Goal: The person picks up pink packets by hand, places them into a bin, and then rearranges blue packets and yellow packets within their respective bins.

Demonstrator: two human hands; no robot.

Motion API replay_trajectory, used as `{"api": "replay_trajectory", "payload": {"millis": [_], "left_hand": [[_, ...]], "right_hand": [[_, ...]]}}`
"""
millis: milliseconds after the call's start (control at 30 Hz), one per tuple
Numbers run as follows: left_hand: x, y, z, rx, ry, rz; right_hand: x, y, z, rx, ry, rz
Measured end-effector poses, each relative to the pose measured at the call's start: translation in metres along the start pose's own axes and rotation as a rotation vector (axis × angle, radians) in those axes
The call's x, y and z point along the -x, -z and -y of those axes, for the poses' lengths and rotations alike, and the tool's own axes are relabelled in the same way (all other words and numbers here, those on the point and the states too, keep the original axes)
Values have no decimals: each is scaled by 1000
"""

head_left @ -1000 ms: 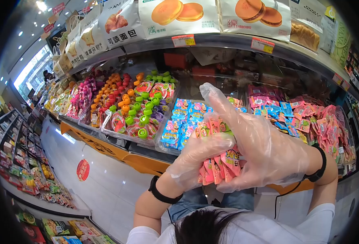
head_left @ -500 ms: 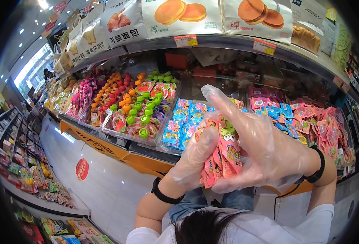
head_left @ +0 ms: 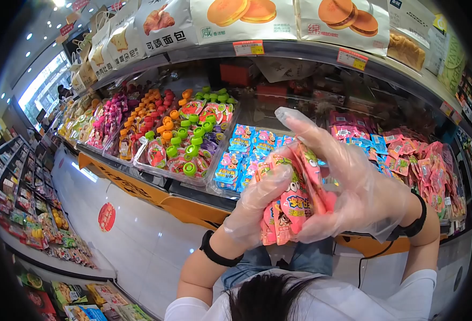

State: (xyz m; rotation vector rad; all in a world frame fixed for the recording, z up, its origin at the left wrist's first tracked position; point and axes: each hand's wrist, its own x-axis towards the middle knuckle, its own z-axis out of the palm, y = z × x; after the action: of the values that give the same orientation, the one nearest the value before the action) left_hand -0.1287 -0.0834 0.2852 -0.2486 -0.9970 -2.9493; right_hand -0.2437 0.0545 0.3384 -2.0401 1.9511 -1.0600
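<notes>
My left hand (head_left: 252,211), in a clear plastic glove, grips a bunch of pink candy packets (head_left: 292,200) printed with cartoon faces. Its thumb presses across their front. My right hand (head_left: 351,187), gloved too, holds the outermost pink packet (head_left: 311,171) on the right side, turned at an angle from the others. One long finger of that hand reaches up past the packets. Just behind my left hand, a clear tray holds blue candy packets (head_left: 229,168) in rows.
Pink packets (head_left: 428,171) lie heaped at the right. Left of the blue ones, a clear tray (head_left: 166,175) holds candies with green caps (head_left: 191,151). Above runs a shelf edge (head_left: 294,55) with bread bags (head_left: 241,18). More racks (head_left: 27,214) stand across the aisle.
The outer packet has swung away from the bunch at my right hand and now shows edge-on. Both hands stay at nearly the same place; the view has shifted slightly.
</notes>
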Motion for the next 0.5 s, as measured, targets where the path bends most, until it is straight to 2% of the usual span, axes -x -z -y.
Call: {"api": "replay_trajectory", "payload": {"millis": [33, 100, 167, 233, 333, 433, 500], "left_hand": [[1, 1, 0, -6, 13, -25], [3, 1, 2, -13, 23, -48], [5, -2, 3, -150, 42, -132], [5, -4, 3, -155, 29, -149], [5, 6, 5, -22, 31, -41], [2, 8, 0, -192, 107, -53], [5, 3, -4, -255, 165, -191]], "right_hand": [[-2, -1, 1, 1, 1, -1], [-6, -2, 4, 169, 152, 31], [-6, -3, 11, 214, 109, 43], [-8, -3, 14, 218, 7, 114], [-9, -6, 12, 234, -57, 141], [-10, -9, 4, 136, -8, 148], [-9, -11, 3, 191, 60, 130]]}}
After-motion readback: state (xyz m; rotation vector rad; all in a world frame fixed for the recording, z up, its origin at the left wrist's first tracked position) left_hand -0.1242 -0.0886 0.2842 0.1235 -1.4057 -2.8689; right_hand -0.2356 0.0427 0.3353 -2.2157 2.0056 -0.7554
